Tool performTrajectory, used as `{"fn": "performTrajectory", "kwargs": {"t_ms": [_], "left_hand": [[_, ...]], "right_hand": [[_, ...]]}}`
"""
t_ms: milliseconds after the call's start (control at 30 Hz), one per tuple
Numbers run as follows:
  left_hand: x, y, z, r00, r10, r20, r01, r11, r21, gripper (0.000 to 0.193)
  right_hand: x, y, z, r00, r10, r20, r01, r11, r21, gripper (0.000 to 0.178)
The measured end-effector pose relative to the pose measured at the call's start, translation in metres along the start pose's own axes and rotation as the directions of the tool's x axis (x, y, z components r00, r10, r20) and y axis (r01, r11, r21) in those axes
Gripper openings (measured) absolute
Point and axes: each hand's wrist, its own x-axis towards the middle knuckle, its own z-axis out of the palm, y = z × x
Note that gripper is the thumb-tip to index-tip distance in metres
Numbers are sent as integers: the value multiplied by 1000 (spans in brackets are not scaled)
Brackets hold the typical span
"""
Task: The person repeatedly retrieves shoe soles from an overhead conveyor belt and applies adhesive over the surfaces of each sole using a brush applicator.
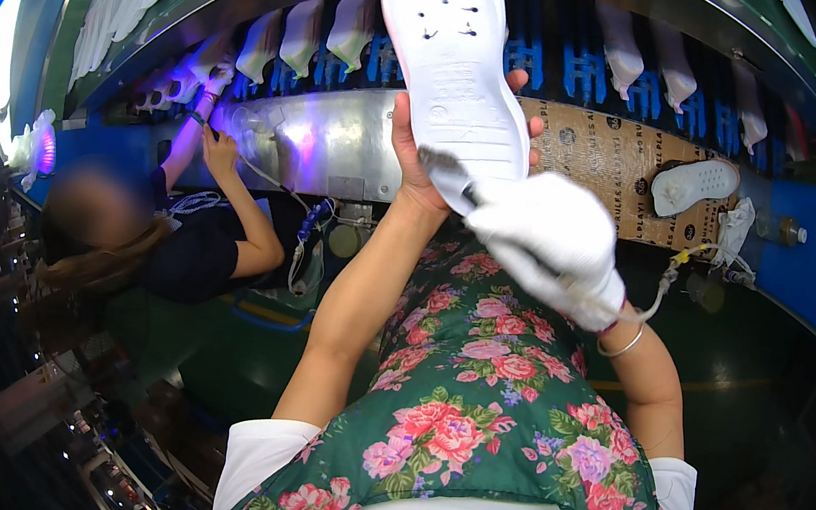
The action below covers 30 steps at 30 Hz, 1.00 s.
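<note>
A white shoe sole [472,111], with small holes at its toe end, is held up in front of me. My left hand [417,160] is bare and grips it from beneath, thumb on the near side and fingertips showing past the right edge. In a white knit glove, my right hand [546,236] is closed round a dark, greyish brush [447,175]. The brush head lies over the heel end of the sole; whether it touches is blurred. Glove and brush are smeared by motion.
Another white sole [694,187] lies on printed brown cardboard [600,156] at the right. Beyond are a small bottle [780,230] and a tube [672,275]. White shoe parts hang on a blue rack [585,74]. To the left, a co-worker [198,241] works under purple light beside the metal bench [346,137].
</note>
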Motion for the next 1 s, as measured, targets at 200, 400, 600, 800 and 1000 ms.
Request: {"fn": "performTrajectory", "kwargs": {"t_ms": [200, 400, 600, 800, 1000], "left_hand": [[-5, 8, -2, 998, -38, 52, 42, 996, -83, 114], [4, 15, -2, 995, -82, 51, 84, 996, -35, 110], [4, 19, -9, 951, -243, 190, 258, 964, -57, 110], [16, 28, -7, 908, -317, 274, 319, 947, 40, 108], [14, 29, -4, 915, -339, 220, 348, 937, -3, 103]], "right_hand": [[-9, 7, 2, 935, 343, -92, -294, 893, 341, 19], [-12, -11, 7, 972, 206, 115, -233, 911, 341, 20], [-7, -7, 0, 974, 218, -56, -204, 960, 190, 22], [-26, -21, 15, 994, 47, 104, -63, 986, 153, 31], [-16, -12, 5, 944, 326, -45, -306, 922, 238, 18]]}}
